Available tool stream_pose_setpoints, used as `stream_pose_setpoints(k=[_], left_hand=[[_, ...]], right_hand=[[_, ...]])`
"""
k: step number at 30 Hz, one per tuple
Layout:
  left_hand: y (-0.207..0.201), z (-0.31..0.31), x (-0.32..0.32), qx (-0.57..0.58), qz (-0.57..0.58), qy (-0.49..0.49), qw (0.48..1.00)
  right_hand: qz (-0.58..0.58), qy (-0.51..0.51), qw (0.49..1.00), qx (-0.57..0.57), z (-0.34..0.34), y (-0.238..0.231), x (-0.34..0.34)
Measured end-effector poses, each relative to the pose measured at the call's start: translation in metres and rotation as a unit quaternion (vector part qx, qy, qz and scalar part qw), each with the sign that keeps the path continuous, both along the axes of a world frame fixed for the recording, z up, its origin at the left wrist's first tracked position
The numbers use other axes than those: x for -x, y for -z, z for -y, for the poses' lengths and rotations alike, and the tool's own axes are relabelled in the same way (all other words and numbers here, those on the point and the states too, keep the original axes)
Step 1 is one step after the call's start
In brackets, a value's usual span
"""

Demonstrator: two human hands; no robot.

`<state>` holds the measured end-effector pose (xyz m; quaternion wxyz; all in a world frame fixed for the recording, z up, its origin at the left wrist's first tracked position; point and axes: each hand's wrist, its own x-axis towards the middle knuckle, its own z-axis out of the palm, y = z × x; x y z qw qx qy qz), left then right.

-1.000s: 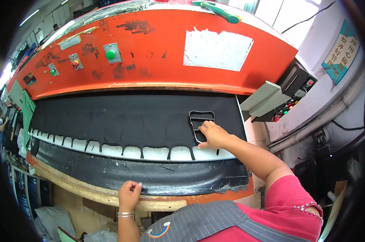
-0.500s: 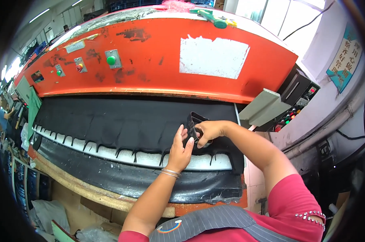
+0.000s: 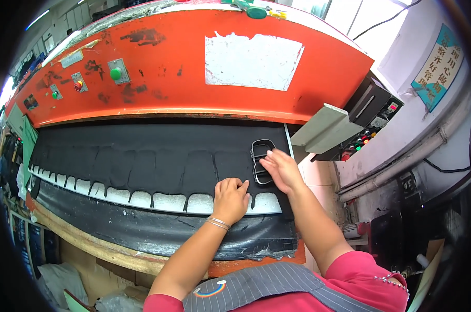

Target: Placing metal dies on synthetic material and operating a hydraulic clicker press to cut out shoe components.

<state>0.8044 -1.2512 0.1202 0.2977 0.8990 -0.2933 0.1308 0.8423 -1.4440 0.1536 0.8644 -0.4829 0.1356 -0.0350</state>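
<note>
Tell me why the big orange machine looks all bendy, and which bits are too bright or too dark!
Head view: the orange machine curves because the wide lens bends straight edges; head view: the window is washed out nearly white; head view: the black cloth is dark, showing only faint lines.

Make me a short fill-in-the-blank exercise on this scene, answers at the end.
1. The sheet under the metal frame by the right hand is coloured ____.
2. The hand wearing bangles is the ____ one.
3. The largest round button on the orange panel is coloured ____.
4. In the picture, the torn white patch lies to the ____ of that button.

Missing words: black; left; green; right.
</note>
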Motion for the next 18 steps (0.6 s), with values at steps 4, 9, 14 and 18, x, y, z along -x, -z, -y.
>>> stream_pose_setpoints(k=[4, 9, 14, 18], left_hand=[[-0.001, -0.003, -0.001, -0.001, 0.004, 0.004, 1.0], [0.0, 0.002, -0.002, -0.007, 0.014, 0.012, 1.0], [-0.004, 0.004, -0.002, -0.007, 0.0, 0.011, 1.0], [-0.005, 0.001, -0.006, 0.005, -0.011, 0.024, 1.0]], right_hand=[[0.123, -0.06, 0.652, 0.746, 0.04, -0.002, 0.023], [0.082, -0.097, 0.744, 0.656, 0.056, 0.029, 0.041], [0.113, -0.053, 0.732, 0.67, 0.053, 0.032, 0.054], [0.123, -0.056, 0.738, 0.661, 0.055, 0.029, 0.055]])
